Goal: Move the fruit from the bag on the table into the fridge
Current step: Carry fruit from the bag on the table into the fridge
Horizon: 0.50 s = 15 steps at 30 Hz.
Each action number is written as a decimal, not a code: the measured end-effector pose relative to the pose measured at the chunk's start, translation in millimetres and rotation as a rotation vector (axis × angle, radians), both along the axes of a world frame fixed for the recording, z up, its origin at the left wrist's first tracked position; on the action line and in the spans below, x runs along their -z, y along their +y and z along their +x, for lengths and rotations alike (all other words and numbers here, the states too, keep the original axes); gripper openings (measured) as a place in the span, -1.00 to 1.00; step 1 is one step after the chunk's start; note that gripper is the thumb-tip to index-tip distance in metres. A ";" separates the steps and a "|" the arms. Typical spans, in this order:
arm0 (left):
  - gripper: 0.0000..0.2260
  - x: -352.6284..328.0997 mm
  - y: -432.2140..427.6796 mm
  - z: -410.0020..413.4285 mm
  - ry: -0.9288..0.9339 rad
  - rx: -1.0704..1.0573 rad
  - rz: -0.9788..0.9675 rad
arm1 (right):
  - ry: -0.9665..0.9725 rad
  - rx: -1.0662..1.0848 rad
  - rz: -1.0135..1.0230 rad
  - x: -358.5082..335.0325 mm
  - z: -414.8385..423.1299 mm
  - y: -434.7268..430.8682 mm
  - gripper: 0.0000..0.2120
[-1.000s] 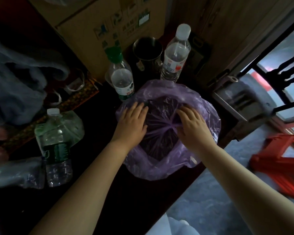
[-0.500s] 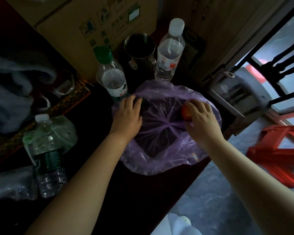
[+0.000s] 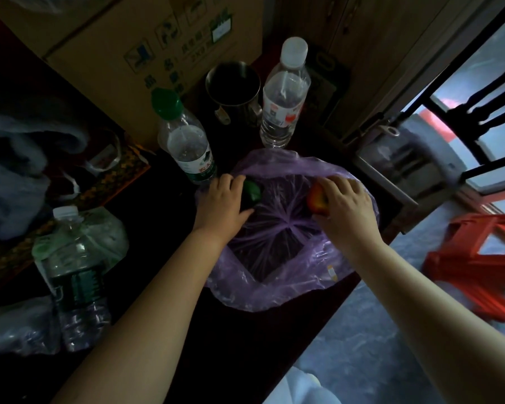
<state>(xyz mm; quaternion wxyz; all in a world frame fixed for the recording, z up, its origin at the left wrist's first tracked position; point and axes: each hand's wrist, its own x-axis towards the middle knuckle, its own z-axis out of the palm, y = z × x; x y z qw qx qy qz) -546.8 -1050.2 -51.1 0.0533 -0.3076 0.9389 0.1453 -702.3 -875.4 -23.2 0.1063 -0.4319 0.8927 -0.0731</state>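
One apple [image 3: 317, 202], perhaps, at bag [image 3: 274, 287] rim

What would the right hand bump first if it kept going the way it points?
Probably the white-capped bottle, just past the far rim of the bag. The right hand, holding the apple, points that way, though depth is unclear.

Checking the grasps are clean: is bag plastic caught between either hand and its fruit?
Nothing visible is. The left hand holds the green fruit and the right hand the red fruit directly, at the open purple bag. Fridge not in view.
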 end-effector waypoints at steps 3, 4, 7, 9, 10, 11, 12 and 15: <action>-0.39 -3.6 5.4 3.9 0.015 0.019 -0.019 | -0.049 -0.026 -0.010 -2.6 2.0 -1.5 -0.32; -0.40 -5.2 7.2 5.6 0.024 0.024 -0.018 | -0.048 -0.039 -0.026 -3.8 4.0 -1.9 -0.31; -0.41 -11.6 13.1 12.1 0.078 0.025 -0.019 | -0.051 -0.063 -0.121 -7.1 13.0 -0.7 -0.32; -0.41 -17.3 17.2 15.6 0.119 0.031 -0.035 | -0.056 -0.075 -0.172 -10.3 19.9 0.7 -0.34; -0.41 -20.5 18.9 16.7 0.136 0.034 -0.042 | -0.053 -0.089 -0.188 -11.8 22.8 1.5 -0.34; -0.41 -23.8 20.4 17.1 0.154 0.036 -0.044 | -0.053 -0.101 -0.206 -12.8 24.9 2.4 -0.35; -0.41 -27.5 21.8 17.2 0.175 0.037 -0.041 | -0.060 -0.108 -0.227 -13.8 26.5 3.5 -0.36; -0.42 -41.5 26.2 17.5 0.259 0.028 -0.005 | -0.082 -0.102 -0.278 -20.9 30.4 6.5 -0.36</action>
